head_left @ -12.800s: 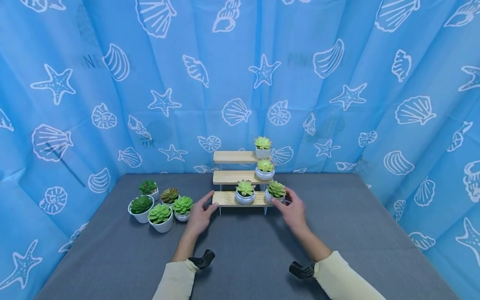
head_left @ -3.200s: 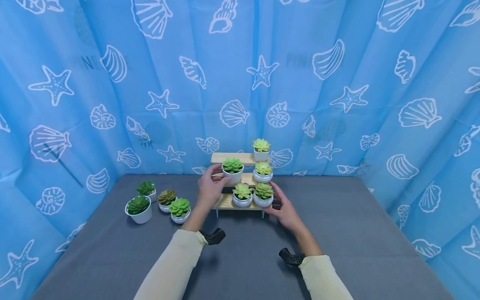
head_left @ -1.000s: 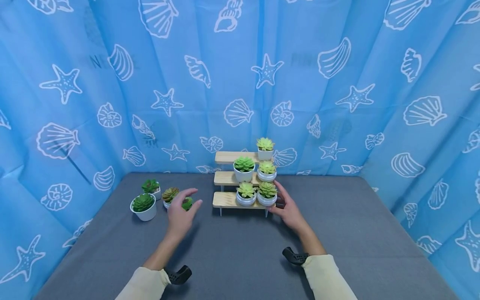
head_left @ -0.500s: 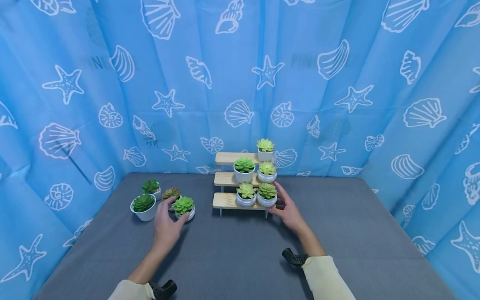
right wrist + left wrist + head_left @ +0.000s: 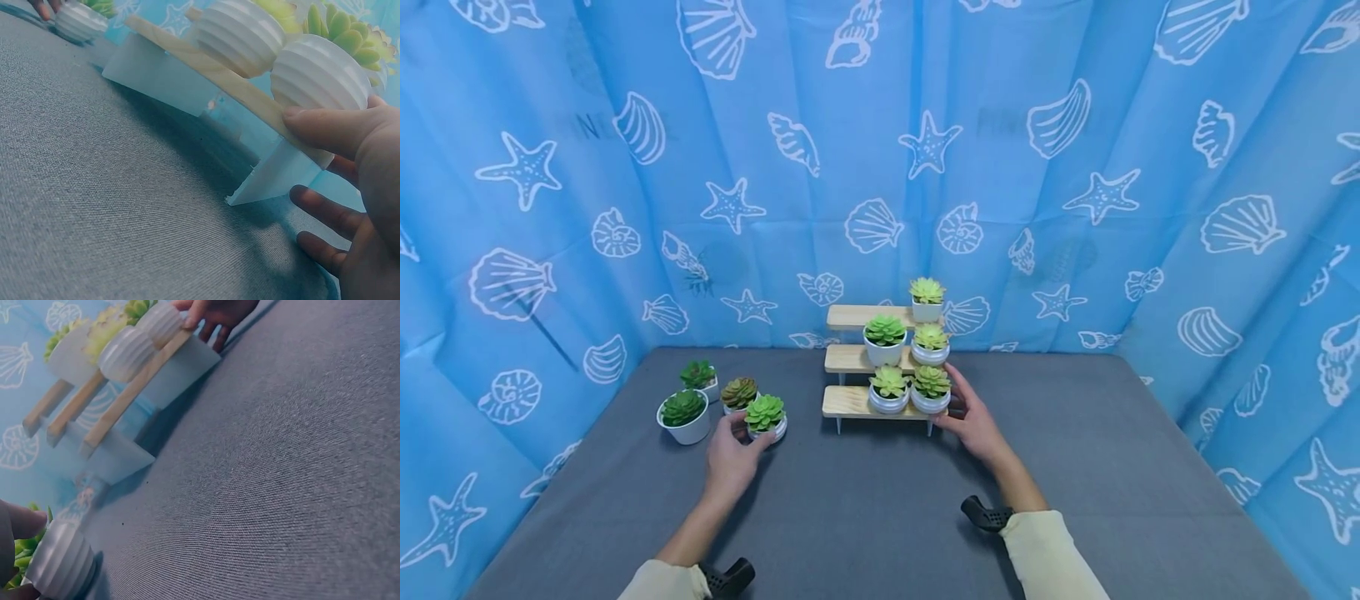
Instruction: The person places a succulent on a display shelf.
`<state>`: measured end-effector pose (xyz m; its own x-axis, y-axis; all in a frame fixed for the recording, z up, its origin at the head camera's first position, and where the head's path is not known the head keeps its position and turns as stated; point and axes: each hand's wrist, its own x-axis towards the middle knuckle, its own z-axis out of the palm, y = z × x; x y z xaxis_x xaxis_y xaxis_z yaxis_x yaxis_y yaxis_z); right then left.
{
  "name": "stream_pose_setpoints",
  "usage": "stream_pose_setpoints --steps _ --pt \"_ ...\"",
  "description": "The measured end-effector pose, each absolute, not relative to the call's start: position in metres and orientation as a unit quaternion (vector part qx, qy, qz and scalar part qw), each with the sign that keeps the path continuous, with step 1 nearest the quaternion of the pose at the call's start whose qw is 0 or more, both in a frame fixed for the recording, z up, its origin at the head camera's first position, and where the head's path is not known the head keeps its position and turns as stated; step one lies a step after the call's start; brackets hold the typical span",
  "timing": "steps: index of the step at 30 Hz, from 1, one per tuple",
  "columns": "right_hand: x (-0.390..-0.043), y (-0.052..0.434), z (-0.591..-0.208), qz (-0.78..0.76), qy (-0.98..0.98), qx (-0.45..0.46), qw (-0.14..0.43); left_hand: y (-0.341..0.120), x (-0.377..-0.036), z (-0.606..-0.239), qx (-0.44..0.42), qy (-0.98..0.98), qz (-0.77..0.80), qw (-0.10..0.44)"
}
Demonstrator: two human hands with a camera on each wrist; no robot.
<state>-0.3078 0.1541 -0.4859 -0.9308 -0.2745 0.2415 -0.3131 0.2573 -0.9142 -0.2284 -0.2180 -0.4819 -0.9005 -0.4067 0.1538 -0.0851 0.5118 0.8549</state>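
Left of the three-tiered, pale-grained wooden stand [image 5: 844,402], the left hand's [image 5: 730,458] fingers are clamped on a ribbed, rounded white pot [image 5: 62,561] with a green rosette [image 5: 765,412], on the woven grey tabletop [image 5: 880,517]; the right hand's [image 5: 983,429] fingers grip the stand's lowest right end, beside a second ribbed pot [image 5: 319,75].

A bright green succulent [image 5: 765,412] stands upright in a ribbed, rounded white pot [image 5: 60,562] at the left of the scene, gripped by the left hand [image 5: 732,457] from its left and near sides. To the right is a stand [image 5: 847,402] of three stepped pale wooden tiers on translucent legs; the right hand [image 5: 979,427] holds its lowest, nearest tier by the right end, where a yellow-green succulent [image 5: 932,382] sits upright in another ribbed white pot.
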Motion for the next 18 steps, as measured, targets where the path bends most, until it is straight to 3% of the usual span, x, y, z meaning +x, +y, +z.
stream_pose_setpoints --steps 18 --pt "-0.310 0.154 -0.487 0.580 -0.793 0.185 0.021 -0.209 -0.244 -0.488 0.130 -0.844 -0.496 0.158"
